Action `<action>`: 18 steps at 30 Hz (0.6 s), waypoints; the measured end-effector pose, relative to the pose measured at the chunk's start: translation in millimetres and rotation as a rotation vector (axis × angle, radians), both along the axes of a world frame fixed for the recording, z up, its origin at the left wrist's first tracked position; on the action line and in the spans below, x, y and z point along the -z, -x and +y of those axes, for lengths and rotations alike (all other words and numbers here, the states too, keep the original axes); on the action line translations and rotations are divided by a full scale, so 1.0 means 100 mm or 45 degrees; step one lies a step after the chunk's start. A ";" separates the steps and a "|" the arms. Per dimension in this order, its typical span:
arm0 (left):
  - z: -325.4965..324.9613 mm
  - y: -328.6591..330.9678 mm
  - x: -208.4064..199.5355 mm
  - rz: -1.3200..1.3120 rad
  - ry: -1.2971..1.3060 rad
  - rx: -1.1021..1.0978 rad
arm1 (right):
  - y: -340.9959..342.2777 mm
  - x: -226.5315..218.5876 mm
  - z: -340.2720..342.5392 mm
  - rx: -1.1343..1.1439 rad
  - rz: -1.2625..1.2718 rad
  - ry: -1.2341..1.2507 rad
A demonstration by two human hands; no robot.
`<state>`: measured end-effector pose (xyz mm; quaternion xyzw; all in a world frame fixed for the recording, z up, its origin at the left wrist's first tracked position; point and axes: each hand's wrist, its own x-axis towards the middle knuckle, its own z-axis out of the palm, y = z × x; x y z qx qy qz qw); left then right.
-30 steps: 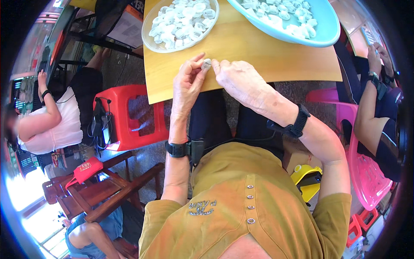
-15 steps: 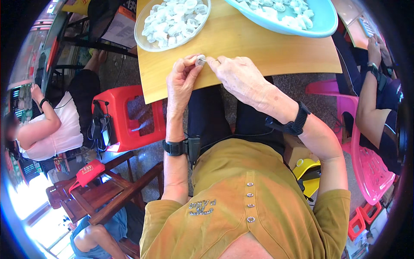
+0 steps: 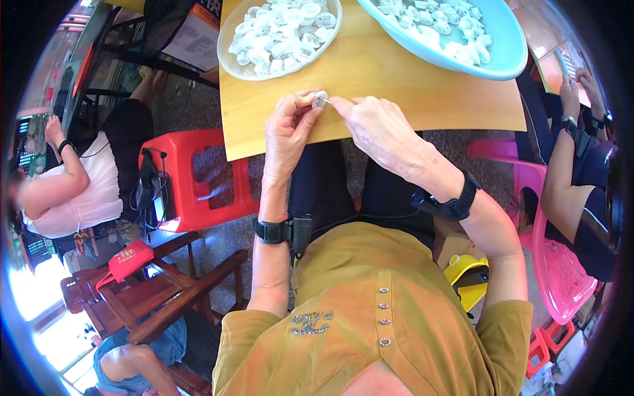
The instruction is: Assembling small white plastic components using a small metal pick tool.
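Between the thumb and fingers of my left hand (image 3: 285,135) is a small translucent white plastic piece (image 3: 319,99), held just above the table's near edge. My right hand (image 3: 382,129) is closed round a thin metal tool (image 3: 327,101); its tip meets the plastic piece, and its handle is hidden in my grip. Beyond my left hand stands a clear round bowl (image 3: 228,65) heaped with similar white pieces. A light blue basin (image 3: 512,59) farther right holds more white plastic pieces.
My hands are over a yellow wooden table (image 3: 422,109). To the left are a red plastic stool (image 3: 175,142) with a black cable and a dark wooden chair (image 3: 175,297) bearing a red pouch (image 3: 130,261). A pink plastic chair (image 3: 561,264) is on the right. Other people sit on both sides.
Both hands, still together at the plastic piece, appear slightly lower and farther right in view. The table and bowls have shifted the same way, as the head view moved. The grips look unchanged.
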<state>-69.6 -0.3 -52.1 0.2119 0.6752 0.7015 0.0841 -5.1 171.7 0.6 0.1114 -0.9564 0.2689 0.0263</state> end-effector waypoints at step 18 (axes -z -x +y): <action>-0.03 0.01 0.03 0.120 0.193 0.050 | -0.09 -0.08 -0.28 -0.011 0.261 -0.839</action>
